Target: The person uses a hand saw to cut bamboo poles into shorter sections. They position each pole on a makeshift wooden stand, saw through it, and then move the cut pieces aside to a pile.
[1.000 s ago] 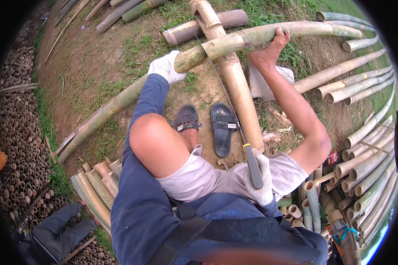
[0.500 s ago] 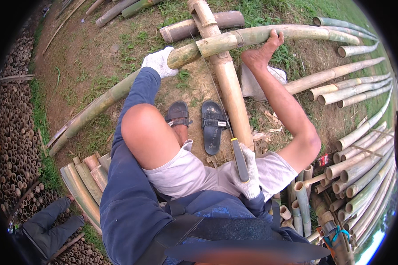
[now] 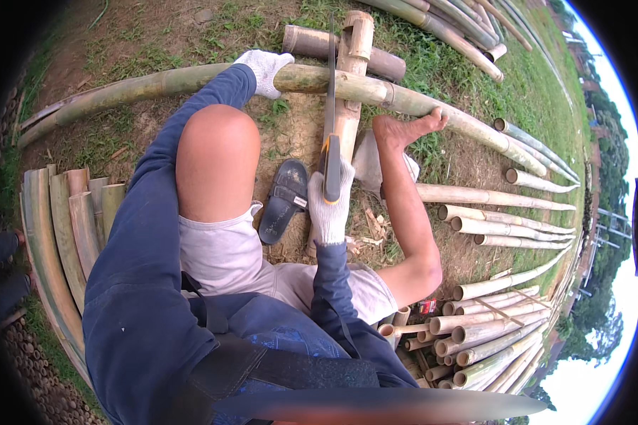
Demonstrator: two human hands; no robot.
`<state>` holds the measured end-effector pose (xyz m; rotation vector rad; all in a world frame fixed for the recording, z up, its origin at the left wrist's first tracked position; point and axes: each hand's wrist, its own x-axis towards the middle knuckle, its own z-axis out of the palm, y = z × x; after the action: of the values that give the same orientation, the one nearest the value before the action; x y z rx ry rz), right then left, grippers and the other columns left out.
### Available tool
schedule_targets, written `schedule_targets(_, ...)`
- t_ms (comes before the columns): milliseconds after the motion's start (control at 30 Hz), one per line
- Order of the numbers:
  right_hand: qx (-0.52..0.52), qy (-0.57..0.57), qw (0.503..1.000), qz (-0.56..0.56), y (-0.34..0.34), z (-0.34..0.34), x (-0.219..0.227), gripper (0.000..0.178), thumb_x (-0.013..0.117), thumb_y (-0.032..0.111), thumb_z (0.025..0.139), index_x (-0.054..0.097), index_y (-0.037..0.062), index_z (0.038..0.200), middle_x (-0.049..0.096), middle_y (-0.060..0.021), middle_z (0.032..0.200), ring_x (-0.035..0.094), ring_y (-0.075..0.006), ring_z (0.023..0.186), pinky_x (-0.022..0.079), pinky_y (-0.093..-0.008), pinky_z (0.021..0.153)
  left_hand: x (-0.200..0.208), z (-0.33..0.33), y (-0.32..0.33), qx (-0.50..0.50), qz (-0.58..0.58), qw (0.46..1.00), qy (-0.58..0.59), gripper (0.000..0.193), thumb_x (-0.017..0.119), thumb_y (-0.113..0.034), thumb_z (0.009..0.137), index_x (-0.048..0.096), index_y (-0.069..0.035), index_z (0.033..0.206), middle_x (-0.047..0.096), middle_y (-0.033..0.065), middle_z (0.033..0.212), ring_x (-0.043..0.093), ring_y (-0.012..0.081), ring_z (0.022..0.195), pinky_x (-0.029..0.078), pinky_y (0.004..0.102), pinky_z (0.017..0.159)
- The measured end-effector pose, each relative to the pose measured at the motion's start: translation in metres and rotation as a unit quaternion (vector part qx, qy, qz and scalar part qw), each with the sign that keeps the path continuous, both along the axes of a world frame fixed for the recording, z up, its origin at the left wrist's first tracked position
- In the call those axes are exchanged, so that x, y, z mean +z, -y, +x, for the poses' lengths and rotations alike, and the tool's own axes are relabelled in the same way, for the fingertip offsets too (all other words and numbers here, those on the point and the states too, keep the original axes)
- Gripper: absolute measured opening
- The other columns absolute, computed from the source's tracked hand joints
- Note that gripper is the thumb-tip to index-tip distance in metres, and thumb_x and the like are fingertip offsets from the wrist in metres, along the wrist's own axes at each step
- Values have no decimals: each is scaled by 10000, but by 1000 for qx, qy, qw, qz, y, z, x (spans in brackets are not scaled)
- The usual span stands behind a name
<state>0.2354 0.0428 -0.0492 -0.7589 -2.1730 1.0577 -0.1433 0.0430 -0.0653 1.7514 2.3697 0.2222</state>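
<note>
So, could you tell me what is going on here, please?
A seated person is sawing bamboo outdoors. The gloved left hand presses on a long bamboo pole laid across a thicker bamboo support. The gloved right hand holds a hand saw, its blade upright at the pole. A bare foot braces the pole; a black sandal lies on the ground.

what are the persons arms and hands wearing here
Both arms are in long dark blue sleeves that reach the wrists. The left hand and the right hand each wear a white knitted work glove with a ribbed cuff, slightly greyed with dirt.
</note>
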Motion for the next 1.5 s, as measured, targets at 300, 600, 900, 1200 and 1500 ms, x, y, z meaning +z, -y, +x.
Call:
schedule_targets(300, -67, 128, 986, -88, 15, 18, 37, 453, 680, 14, 964, 602, -23, 1409, 643, -206, 1261, 665, -353, 1204, 512, -430, 1087, -4, 6, 2, 20, -33, 998, -46, 962, 934, -479, 775, 524, -174, 1589, 757, 156, 1332, 775, 350, 1152, 648, 483, 997)
schedule_targets(600, -26, 29, 999, -18, -2, -5, -10, 589, 707, 6, 978, 512, -13, 1533, 620, -211, 1404, 653, -326, 1286, 499, -420, 1149, -2, 9, 1, 22, -41, 997, -59, 940, 934, -486, 791, 532, -183, 1585, 752, 163, 1365, 771, 362, 1172, 642, 500, 1005)
schedule_targets(900, -24, 115, 991, -61, 28, 60, 7, 544, 701, 44, 966, 562, -13, 1489, 636, -205, 1362, 663, -327, 1288, 503, -421, 1139, -12, 8, 3, 16, -10, 999, -51, 940, 916, -487, 813, 520, -149, 1596, 738, 188, 1388, 764, 345, 1209, 643, 498, 1002)
schedule_targets(1200, -25, 15, 999, 13, -10, -26, 11, 610, 703, 3, 974, 507, -17, 1551, 623, -203, 1419, 667, -310, 1286, 512, -403, 1128, -1, 6, 3, 1, -23, 999, -34, 872, 920, -470, 812, 535, -204, 1548, 756, 155, 1329, 761, 370, 1189, 630, 518, 1020)
schedule_targets(1500, -14, 97, 993, -73, 109, 98, 72, 592, 684, -31, 960, 546, -22, 1535, 606, -226, 1443, 618, -374, 1355, 479, -456, 1170, -3, -9, -9, 10, -40, 999, -23, 887, 928, -473, 793, 544, -193, 1541, 771, 167, 1310, 771, 386, 1162, 631, 508, 1021)
